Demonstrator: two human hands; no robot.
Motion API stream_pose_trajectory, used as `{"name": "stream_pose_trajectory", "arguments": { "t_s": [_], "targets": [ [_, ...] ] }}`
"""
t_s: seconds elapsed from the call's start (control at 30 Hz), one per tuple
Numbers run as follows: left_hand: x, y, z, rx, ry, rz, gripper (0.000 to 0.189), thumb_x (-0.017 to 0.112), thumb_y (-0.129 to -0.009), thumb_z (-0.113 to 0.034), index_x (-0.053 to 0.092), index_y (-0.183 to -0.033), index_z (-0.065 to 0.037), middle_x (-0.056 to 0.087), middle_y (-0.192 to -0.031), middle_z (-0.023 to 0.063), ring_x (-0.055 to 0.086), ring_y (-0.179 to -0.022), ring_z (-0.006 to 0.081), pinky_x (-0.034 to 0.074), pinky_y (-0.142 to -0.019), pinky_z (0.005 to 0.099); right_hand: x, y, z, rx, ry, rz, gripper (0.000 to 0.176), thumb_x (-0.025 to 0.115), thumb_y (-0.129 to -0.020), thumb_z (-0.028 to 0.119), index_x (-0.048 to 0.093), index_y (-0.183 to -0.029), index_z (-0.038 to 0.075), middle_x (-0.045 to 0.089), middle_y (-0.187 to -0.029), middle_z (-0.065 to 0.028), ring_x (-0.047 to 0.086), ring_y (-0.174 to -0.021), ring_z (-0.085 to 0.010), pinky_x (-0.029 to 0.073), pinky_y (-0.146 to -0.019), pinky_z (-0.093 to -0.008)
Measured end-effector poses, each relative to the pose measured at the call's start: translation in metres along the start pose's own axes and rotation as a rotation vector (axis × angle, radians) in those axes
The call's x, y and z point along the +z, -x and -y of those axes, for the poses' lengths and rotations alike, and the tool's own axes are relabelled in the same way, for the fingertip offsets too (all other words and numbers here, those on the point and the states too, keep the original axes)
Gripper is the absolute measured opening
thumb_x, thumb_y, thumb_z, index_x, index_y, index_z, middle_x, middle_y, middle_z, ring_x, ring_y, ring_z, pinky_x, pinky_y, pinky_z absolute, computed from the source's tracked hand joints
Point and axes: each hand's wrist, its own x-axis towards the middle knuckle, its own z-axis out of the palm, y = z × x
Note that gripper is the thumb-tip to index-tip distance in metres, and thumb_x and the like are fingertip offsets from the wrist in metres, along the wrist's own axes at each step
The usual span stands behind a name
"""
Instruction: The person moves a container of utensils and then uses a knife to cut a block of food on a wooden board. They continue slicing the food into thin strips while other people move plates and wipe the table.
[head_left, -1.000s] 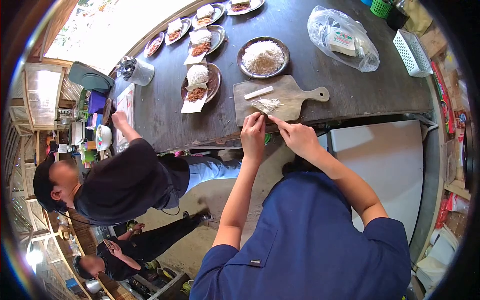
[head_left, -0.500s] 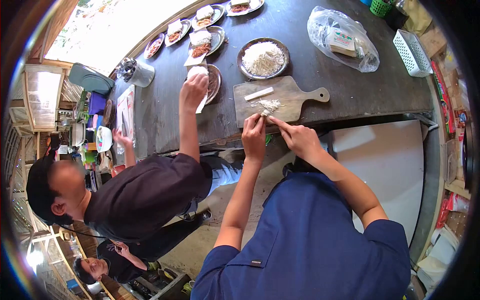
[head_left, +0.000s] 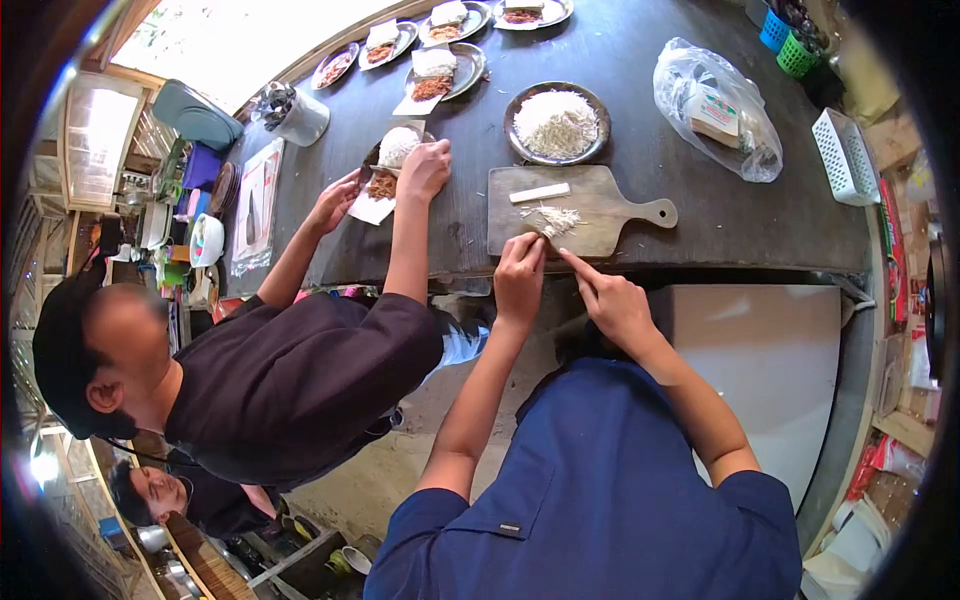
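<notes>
A wooden cutting board (head_left: pixel 595 222) with a handle lies near the table's front edge. On it are a pale white stick (head_left: pixel 540 193) and a small heap of thin white shreds (head_left: pixel 557 220). My left hand (head_left: pixel 520 268) is closed at the board's front edge; what its fingertips pinch is too small to make out. Just right of it, my right hand (head_left: pixel 608 300) has its index finger stretched toward the board's edge, the other fingers curled. Behind the board stands a dark plate (head_left: pixel 513 143) heaped with white shreds (head_left: pixel 557 122).
At the left a co-worker (head_left: pixel 300 370) has both hands at a plate with rice and shredded brown food (head_left: pixel 382 186). Several filled plates line the back. A plastic bag (head_left: pixel 715 110), a white basket (head_left: pixel 845 160) and a tub of utensils (head_left: pixel 300 115) stand on the table.
The view has shifted, so the table items sit further right. My right index finger has moved apart from my left hand. The co-worker's other hand has come to the plate.
</notes>
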Motion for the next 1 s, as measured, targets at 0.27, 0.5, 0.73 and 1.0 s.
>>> {"name": "stream_pose_trajectory", "arguments": {
  "t_s": [0.27, 0.5, 0.73, 1.0],
  "targets": [
    [0.001, -0.001, 0.001, 0.019, 0.008, -0.013, 0.017, 0.075, -0.090, -0.003, 0.078, -0.106, 0.002, 0.071, -0.109, 0.0106, 0.069, -0.101, 0.0305, 0.057, -0.088, 0.0415, 0.000, -0.015, 0.002, -0.013, -0.049, -0.026, 0.055, 0.054, -0.107, 0.031, 0.046, -0.159, 0.045, 0.075, -0.084, -0.0231, 0.075, -0.076, -0.0413, 0.061, -0.068, -0.0554],
    [0.002, 0.001, 0.001, 0.015, 0.000, -0.031, 0.017, 0.075, -0.090, -0.002, 0.078, -0.106, 0.002, 0.073, -0.110, 0.0106, 0.069, -0.102, 0.0301, 0.057, -0.088, 0.0411, 0.008, -0.003, 0.003, 0.027, 0.045, -0.034, 0.052, 0.054, -0.107, 0.031, 0.048, -0.157, 0.045, 0.074, -0.080, -0.0223, 0.075, -0.072, -0.0397, 0.062, -0.065, -0.0530],
    [-0.002, 0.001, 0.003, 0.015, -0.001, 0.028, 0.017, 0.072, -0.094, -0.005, 0.076, -0.108, 0.003, 0.071, -0.114, 0.0108, 0.069, -0.107, 0.0299, 0.058, -0.091, 0.0415, 0.003, -0.009, 0.004, -0.022, 0.013, -0.062, 0.054, 0.056, -0.107, 0.031, 0.048, -0.158, 0.044, 0.074, -0.077, -0.0205, 0.075, -0.069, -0.0381, 0.062, -0.062, -0.0523],
    [-0.009, -0.002, -0.004, 0.005, 0.010, 0.057, 0.018, 0.072, -0.093, -0.003, 0.076, -0.109, 0.004, 0.071, -0.115, 0.0117, 0.068, -0.108, 0.0310, 0.057, -0.092, 0.0415, 0.010, -0.015, 0.000, -0.037, -0.007, -0.078, 0.052, 0.056, -0.107, 0.031, 0.050, -0.157, 0.040, 0.075, -0.080, -0.0206, 0.076, -0.071, -0.0374, 0.062, -0.061, -0.0517]
  ]
}}
